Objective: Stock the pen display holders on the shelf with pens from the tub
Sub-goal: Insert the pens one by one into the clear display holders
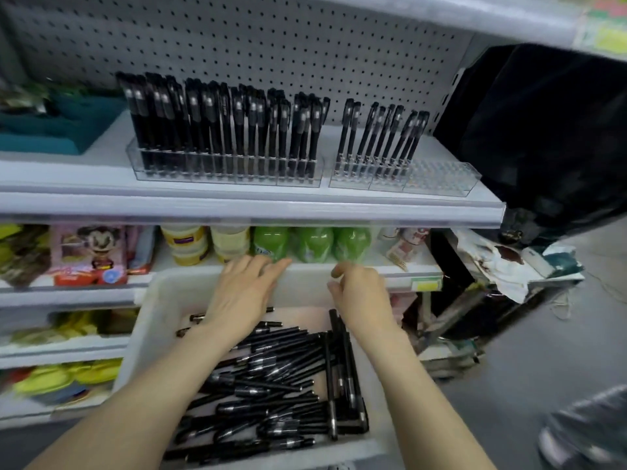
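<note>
Lighting: bright, even, from above; you get pale glare along the shelf edge [251,206] and shade beneath it. Quality: you see motion blur throughout, heaviest toward the corners, with wide-angle bowing of straight lines.

A shop: stocked shelves [251,208] (pegboard [237,39] behind).

Both forearms reach forward, left hand [242,293] flat, right hand [361,295] loosely curled.
</note>
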`<state>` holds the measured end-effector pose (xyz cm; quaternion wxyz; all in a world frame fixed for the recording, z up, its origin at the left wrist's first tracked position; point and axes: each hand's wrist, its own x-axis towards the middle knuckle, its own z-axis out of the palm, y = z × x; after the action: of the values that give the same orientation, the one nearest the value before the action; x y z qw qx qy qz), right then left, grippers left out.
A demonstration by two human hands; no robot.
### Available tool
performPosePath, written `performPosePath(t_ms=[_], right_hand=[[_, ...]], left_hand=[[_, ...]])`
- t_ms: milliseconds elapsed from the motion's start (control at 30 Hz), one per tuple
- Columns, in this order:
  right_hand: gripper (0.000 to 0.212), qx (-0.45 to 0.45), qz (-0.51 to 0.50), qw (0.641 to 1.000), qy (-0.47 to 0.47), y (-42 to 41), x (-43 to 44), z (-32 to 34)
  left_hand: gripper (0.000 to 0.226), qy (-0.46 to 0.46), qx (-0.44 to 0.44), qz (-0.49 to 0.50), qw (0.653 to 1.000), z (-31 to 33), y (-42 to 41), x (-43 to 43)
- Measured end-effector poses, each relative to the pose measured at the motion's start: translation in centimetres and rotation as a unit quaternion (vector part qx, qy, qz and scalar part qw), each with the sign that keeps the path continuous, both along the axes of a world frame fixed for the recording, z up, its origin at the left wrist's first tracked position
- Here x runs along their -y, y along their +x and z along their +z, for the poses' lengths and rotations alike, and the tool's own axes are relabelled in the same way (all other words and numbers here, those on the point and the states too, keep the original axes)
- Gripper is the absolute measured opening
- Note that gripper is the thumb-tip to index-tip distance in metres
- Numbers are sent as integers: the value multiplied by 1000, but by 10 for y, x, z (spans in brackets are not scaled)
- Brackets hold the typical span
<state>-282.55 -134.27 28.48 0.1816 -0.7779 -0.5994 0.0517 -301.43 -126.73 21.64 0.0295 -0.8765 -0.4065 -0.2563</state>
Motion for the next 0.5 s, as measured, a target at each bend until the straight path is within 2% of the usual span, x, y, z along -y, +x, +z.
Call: performPosePath(t_ms=[100,233,367,433,500], right_hand=[[20,121,-7,987,-109,-21,21,-13],[29,162,-11,977,-138,-29,28,-17],[26,108,-5,984,-140,-27,25,-17],[25,44,-14,994,-103,-24,19,-13],[26,2,-18,999,-37,-16,10,-3]], left_hand=[[54,1,0,6,1000,1,1,0],[52,-2,1,6,1000,1,1,1],[51,-4,5,9,1000,0,1,1],[42,-15,21,8,1000,2,3,0],[47,-67,47,4,997,12,8,3]])
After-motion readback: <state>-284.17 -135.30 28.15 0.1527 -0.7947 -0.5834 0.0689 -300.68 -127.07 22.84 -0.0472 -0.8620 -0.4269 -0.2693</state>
